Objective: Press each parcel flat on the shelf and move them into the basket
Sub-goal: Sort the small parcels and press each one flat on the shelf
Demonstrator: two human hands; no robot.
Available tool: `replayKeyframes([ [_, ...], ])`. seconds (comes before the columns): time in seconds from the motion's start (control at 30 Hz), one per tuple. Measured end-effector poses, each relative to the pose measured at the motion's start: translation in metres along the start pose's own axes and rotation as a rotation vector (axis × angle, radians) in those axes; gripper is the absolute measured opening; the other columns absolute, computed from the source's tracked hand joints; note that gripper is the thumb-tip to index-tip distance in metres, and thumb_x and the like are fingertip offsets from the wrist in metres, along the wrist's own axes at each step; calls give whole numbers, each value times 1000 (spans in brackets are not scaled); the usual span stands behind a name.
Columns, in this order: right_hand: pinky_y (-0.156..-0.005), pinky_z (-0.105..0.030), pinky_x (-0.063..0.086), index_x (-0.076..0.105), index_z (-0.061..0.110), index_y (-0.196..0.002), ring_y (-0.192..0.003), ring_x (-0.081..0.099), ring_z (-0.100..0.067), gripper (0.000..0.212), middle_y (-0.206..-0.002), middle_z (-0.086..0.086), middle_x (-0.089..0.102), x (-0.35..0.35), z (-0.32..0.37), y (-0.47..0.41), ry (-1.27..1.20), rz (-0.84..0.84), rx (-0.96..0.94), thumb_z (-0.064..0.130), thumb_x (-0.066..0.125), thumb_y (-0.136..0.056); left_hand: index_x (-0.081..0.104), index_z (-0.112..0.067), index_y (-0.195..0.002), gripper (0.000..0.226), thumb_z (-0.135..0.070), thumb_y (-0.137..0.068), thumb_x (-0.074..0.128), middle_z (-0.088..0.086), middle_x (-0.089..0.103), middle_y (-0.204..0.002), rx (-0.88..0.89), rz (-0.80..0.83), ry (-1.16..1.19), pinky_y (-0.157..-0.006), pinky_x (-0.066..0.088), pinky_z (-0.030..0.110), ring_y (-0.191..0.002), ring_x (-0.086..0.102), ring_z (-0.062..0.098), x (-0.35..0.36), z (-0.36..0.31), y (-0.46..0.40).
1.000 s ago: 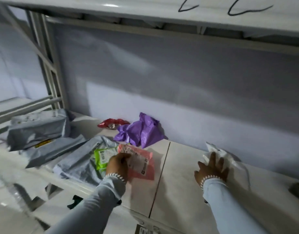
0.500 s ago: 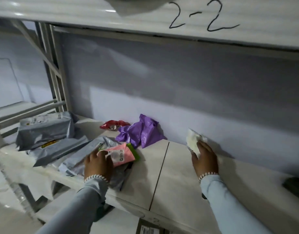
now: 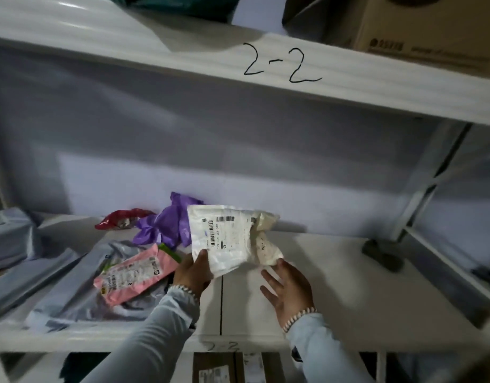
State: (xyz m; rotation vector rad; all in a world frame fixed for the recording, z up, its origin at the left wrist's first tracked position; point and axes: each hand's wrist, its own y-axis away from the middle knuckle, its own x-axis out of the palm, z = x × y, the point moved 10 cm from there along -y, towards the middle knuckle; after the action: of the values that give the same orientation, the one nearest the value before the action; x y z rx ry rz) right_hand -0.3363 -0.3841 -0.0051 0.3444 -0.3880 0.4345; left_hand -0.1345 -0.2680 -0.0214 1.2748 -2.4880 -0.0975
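A white parcel [image 3: 227,239] with a barcode label is held up above the shelf [image 3: 349,286]. My left hand [image 3: 194,272] pinches its lower left corner, thumb on the front. My right hand [image 3: 291,288] is spread out just below the parcel's crumpled right end, fingertips near it or touching it. A pink parcel [image 3: 133,272] lies on a flat grey parcel [image 3: 80,294] to the left. Behind them sit a crumpled purple parcel [image 3: 166,225] and a small red parcel [image 3: 119,218]. No basket is in view.
More grey parcels [image 3: 9,239] are piled at the shelf's far left. A dark object [image 3: 382,254] lies at the back right near the frame post. The upper shelf edge [image 3: 282,64] is marked 2-2, with a cardboard box [image 3: 431,31] on it. Boxes show below.
The white parcel passed from my right hand to my left and now faces me, lifted. My left hand let go of the pink parcel, which lies on the grey one.
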Motion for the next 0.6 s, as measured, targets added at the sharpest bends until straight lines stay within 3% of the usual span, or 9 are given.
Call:
replayKeyframes([
  [0.07, -76, -40, 55, 55, 8, -111, -91, 68, -29, 27, -106, -10, 65, -20, -1, -2, -12, -103, -11, 27, 60, -93, 66, -15, -83, 21, -33, -87, 59, 15, 70, -89, 17, 40, -77, -79, 50, 41, -81, 61, 27, 2, 9, -1],
  [0.17, -51, -26, 42, 57, 7, -104, -58, 57, -21, 17, -82, -13, 63, -35, 5, -8, 146, -169, -10, 20, 59, -93, 69, -19, -81, 24, -42, -80, 60, 10, 70, -82, 38, 60, -191, -71, 48, 38, -75, 62, 27, 9, 21, 0],
  [0.3, -51, -27, 36, 66, 4, -82, -47, 40, -19, 15, -57, -10, 47, -66, 8, -27, 329, -289, -32, 18, 66, -86, 70, -21, -79, 35, -52, -68, 58, 8, 72, -86, 85, 28, -265, -86, 53, 48, -87, 67, 33, 7, 34, -11],
  [0.4, -61, -33, 37, 59, 1, -72, -57, 45, -23, 31, -65, -15, 52, -87, 16, -38, 419, -372, -76, 31, 62, -66, 67, -10, -71, 34, -41, -69, 53, 9, 69, -73, 42, -49, -312, -80, 54, 47, -76, 65, 31, 11, 26, 0],
  [0.5, -63, -29, 36, 58, 6, -85, -65, 57, -27, 22, -81, -14, 60, -99, -5, -54, 371, -267, 208, 27, 54, -81, 65, -9, -83, 29, -34, -82, 51, 9, 67, -83, -85, -4, -445, -69, 50, 30, -79, 63, 27, 25, 32, 3],
  [0.6, -60, -26, 38, 66, 13, -99, -79, 62, -28, 42, -97, -10, 70, -106, -19, -83, 457, -121, 401, 50, 56, -81, 59, -13, -69, 24, -35, -79, 59, 11, 56, -76, -112, -24, -465, -58, 42, 27, -60, 51, 22, 19, 34, -8],
])
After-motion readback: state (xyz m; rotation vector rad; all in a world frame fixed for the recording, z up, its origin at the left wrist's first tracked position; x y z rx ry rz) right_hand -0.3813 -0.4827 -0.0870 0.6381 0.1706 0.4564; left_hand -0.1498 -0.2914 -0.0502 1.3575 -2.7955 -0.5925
